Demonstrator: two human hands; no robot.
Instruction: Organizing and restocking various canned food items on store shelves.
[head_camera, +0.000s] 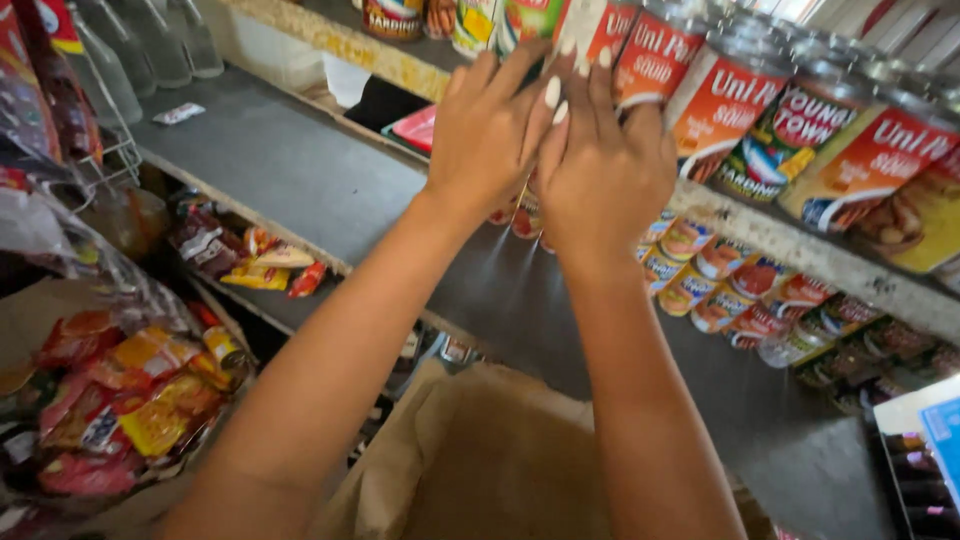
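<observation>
Packets of snacks in red and yellow wrappers hang in clear bags at the far left, below a wire rack with clear bottles. A grey shelf runs across the middle of the view, with a few more small packets lying on the level beneath it. The left hand reaches up from that shelf toward the upper shelf edge, fingers spread and pressed against the front of a red-and-white can; whether it truly grips the can I cannot tell, since the right hand covers part of it. The right hand sits just beside and touching the left, its pale-nailed fingers curled up onto the same can, though the grasp itself is hidden. That can stands on the upper shelf at the left end of a row of red and orange cans. Further right, smaller flat tins are stacked on the grey shelf, and a brown cardboard box stands open below the forearms
</observation>
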